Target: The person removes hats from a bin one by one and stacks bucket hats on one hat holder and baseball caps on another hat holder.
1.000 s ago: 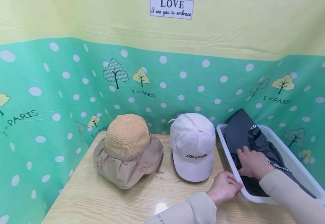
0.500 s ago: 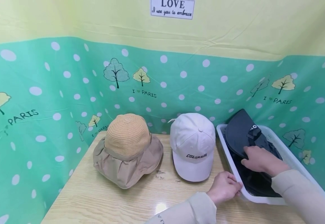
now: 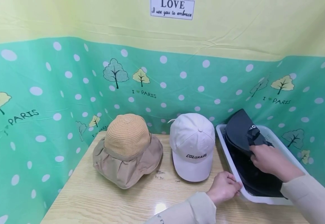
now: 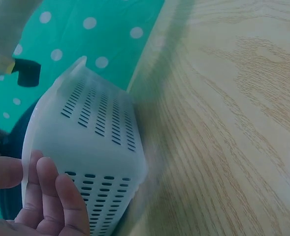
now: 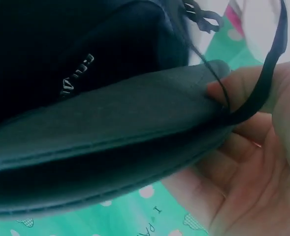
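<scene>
In the head view my left hand (image 3: 224,188) pinches the near-left rim of a white plastic basket (image 3: 230,158). The left wrist view shows the thumb inside that rim and the fingers against the slotted outer wall (image 4: 100,123). My right hand (image 3: 272,161) reaches into the basket and grips a dark cap (image 3: 236,129). Close up, in the right wrist view, thumb and fingers (image 5: 216,182) pinch the end of a dark brim (image 5: 110,118), which lies over a second dark edge (image 5: 85,196). A thin black strap (image 5: 260,98) crosses the hand. Much of the basket's dark contents is hidden.
A white baseball cap (image 3: 193,137) lettered COLORADO stands just left of the basket. Farther left on the wooden table (image 3: 109,202) sits a straw-crowned sun hat (image 3: 127,137) with a brown cloth brim. A green and yellow curtain (image 3: 184,74) encloses the back and sides.
My right hand has moved to the right inside the basket, shifting the dark headwear; a white-lettered band near it has gone from sight. My left hand stays on the rim.
</scene>
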Demonstrator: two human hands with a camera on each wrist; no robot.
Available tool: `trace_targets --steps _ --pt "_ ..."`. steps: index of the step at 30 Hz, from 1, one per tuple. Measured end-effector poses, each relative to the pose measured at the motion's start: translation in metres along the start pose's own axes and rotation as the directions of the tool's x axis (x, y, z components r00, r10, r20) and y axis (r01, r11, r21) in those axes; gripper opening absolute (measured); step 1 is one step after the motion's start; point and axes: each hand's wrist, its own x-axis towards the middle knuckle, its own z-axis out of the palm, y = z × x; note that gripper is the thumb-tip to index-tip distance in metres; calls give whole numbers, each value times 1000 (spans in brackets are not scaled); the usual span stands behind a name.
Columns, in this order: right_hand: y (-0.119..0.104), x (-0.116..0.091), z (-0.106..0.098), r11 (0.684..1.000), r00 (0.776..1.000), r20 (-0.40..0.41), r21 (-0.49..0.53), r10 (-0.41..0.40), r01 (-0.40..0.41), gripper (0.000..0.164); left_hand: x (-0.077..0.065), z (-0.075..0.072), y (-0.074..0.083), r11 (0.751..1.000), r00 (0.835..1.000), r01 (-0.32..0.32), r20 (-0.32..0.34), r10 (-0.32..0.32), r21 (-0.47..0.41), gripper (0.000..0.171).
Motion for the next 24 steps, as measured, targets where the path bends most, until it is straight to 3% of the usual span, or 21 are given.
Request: trace_targets --steps 6,13,16,20,24 --pt "6 -17 -11 998 980 -199 -68 -22 9 6 0 3 0 1000 1000 -5 -30 5 -4 21" --pt "15 -36 -23 998 940 -338 -12 55 -63 19 -1 3 1 1000 999 4 -38 -4 -6 21" --pt "16 -43 -27 996 915 -398 -17 71 -84 16 -2 2 3 1000 999 16 -29 -16 -5 20" --pt "15 -51 -30 995 889 -451 -23 78 -98 13 -2 -1 5 998 999 -7 -31 9 61 20" --pt "11 -58 -31 996 872 -484 -20 66 -87 12 -1 -7 9 982 996 -47 -63 59 181 23"
